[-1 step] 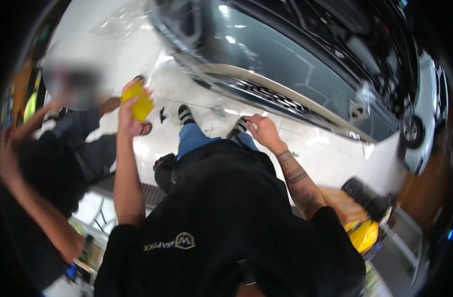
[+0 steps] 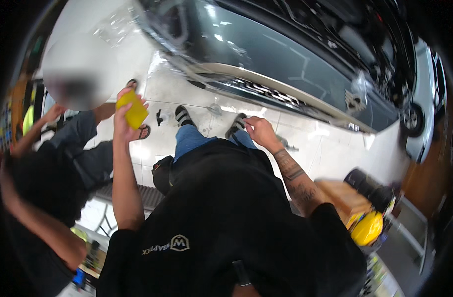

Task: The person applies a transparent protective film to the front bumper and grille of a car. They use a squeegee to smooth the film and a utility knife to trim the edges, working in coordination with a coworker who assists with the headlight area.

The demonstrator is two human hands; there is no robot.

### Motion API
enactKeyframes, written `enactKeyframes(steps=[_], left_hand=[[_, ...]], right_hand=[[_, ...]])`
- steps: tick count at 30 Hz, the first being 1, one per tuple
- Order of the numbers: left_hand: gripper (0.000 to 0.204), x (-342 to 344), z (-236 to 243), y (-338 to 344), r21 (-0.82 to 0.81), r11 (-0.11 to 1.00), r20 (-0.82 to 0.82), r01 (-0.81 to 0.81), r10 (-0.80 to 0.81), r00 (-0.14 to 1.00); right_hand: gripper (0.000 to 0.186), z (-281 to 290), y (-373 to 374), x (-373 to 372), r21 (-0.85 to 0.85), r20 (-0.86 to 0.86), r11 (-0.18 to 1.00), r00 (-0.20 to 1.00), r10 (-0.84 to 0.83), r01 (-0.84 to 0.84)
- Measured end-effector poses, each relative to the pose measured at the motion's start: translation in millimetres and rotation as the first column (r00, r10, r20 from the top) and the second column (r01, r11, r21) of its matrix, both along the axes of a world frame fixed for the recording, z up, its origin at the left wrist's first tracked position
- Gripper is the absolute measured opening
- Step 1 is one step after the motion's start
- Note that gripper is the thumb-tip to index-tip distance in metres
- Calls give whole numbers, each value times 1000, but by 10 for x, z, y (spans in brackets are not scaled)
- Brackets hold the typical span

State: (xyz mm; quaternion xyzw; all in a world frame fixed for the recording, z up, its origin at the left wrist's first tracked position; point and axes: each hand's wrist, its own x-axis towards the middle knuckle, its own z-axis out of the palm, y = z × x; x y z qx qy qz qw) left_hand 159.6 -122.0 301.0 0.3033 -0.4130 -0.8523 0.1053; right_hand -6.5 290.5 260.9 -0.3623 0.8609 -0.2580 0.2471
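My left hand [image 2: 125, 116] is raised at the left, fingers closed around a flat yellow squeegee [image 2: 136, 110] whose broad face shows. The squeegee touches nothing but the hand. My right hand [image 2: 260, 131] hangs in front of my right leg, over the striped sandal [image 2: 235, 124]. Its thumb and fingertips are pinched together; anything small between them cannot be made out. Beyond the right hand lies the side of a dark car [image 2: 286, 64], with a beige strip [image 2: 266, 83] along its lower edge. Neither hand touches the car.
A co-worker in dark clothes [image 2: 43, 163] is close on my left. Clear plastic film [image 2: 112, 27] and a small black object [image 2: 159, 117] lie on the white tiled floor. A wooden box [image 2: 338, 195], a yellow bundle [image 2: 367, 228] and a grey metal frame [image 2: 409, 232] stand behind right.
The view has shifted slightly. My left hand, still holding the squeegee, sits a little farther left and lower; my right hand stays pinched in nearly the same place. The co-worker's arm has moved slightly.
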Motion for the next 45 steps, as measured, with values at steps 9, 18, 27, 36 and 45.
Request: enactKeyframes(steps=[9, 18, 27, 36, 45], left_hand=[[13, -518, 193, 922, -365, 672, 658, 644, -303, 689], [22, -289, -121, 205, -393, 470, 819, 790, -211, 533], [26, 424, -1046, -200, -42, 101, 847, 994, -524, 89], [35, 74, -539, -180, -215, -163, 889, 963, -440, 124], [40, -651, -359, 1381, 9, 593, 694, 805, -583, 422]], right_hand=[[30, -1567, 854, 518, 299, 263, 919, 904, -338, 256], [33, -2557, 300, 569, 216, 302, 923, 877, -373, 318], [36, -2758, 1050, 2536, 462, 74, 614, 662, -746, 640], [24, -2369, 1165, 3841, 566, 642, 417, -62, -764, 711], [20, -2098, 2148, 2219, 304, 743, 331, -5, -669, 893]])
